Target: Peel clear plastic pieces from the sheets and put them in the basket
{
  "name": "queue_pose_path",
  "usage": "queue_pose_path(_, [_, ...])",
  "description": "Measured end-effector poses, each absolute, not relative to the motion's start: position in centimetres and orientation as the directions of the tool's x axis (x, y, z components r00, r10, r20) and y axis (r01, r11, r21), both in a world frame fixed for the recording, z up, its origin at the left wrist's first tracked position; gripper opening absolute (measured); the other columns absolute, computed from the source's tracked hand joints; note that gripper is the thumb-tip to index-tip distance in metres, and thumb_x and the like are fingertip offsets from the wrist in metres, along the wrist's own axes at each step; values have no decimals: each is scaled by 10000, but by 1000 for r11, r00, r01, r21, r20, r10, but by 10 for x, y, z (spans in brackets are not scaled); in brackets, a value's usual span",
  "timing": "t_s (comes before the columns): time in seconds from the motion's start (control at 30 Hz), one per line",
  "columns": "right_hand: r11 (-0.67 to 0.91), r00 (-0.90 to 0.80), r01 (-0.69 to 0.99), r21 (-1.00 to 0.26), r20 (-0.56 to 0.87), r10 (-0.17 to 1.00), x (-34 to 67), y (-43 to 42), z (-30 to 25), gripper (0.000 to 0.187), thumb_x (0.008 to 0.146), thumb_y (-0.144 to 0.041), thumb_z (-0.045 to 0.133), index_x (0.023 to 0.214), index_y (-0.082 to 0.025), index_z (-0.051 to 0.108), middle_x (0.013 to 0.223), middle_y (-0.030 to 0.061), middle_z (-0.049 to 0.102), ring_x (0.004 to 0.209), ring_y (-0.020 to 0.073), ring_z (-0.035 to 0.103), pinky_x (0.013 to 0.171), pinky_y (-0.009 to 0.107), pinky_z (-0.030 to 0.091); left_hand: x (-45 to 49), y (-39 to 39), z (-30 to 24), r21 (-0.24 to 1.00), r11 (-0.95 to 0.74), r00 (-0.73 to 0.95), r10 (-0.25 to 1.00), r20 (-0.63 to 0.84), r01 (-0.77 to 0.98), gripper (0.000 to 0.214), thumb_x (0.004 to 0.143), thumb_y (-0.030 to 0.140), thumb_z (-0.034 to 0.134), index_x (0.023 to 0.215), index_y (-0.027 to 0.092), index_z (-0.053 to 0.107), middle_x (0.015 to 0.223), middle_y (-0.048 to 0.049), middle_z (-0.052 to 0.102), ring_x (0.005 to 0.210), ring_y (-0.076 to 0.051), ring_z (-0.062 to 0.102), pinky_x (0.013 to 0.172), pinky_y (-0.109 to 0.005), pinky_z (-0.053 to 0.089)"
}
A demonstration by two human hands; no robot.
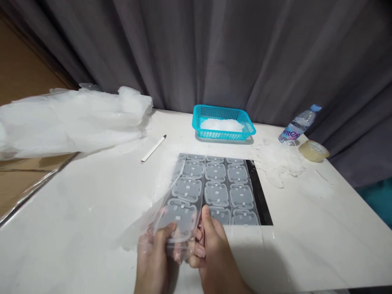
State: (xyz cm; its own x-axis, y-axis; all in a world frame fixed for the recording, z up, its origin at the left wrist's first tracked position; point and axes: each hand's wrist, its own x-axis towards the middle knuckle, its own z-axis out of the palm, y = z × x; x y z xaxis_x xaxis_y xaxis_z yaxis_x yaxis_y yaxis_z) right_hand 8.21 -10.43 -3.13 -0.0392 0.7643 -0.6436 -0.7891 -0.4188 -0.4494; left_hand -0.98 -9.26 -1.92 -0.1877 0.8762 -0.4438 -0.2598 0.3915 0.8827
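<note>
A clear plastic sheet with rows of rounded-square, pale-outlined shapes lies partly over a black backing. Its near left part is lifted off the table and bent toward me. My left hand is closed on that raised corner, thumb on top over one rounded shape. Beside it, my right hand pinches the sheet along a fold, thumb up and fingers curled underneath. Glare and the see-through film hide how many layers the fingers hold.
A turquoise basket with white material inside stands at the back. A white pen lies left of it, near a pile of white plastic bags. A water bottle, tape roll and clear scraps are at right.
</note>
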Motion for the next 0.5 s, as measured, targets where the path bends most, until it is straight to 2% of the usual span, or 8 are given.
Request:
queue_pose_path(0.17, [-413,-34,-785,-462,-633,774,83,-102,-25,634,689,-744,815,751,-204,486,589,-106,426,429,18,312,410,135,186,-10,-93,-20,879,369,-183,883,-433,-302,213,666,306,768,798,147,715,550,21,621,443,-153,552,432,-231,455])
queue_pose_path(0.3, [-387,-6,-791,-474,-627,779,82,-102,-23,667,652,-770,822,752,-204,484,597,-110,408,446,18,292,420,140,197,-13,-93,-27,881,351,-188,887,-421,-319,205,647,301,792,730,143,692,571,14,630,448,-138,532,430,-225,461])
queue_pose_path(0.43, [-370,5,-798,-475,-620,784,80,-103,-24,682,613,-771,844,754,-209,483,600,-111,397,452,22,281,423,150,193,-16,-93,-34,866,358,-122,899,-420,-348,218,684,323,795,696,132,689,499,31,560,408,-114,445,391,-223,432])
queue_pose_path(0.5, [-374,7,-799,-471,-629,778,78,-103,-26,685,600,-773,849,751,-209,489,599,-109,402,450,23,288,426,153,196,-17,-93,-35,866,345,-130,901,-413,-362,205,677,303,796,728,123,714,521,15,592,420,-131,487,388,-228,441])
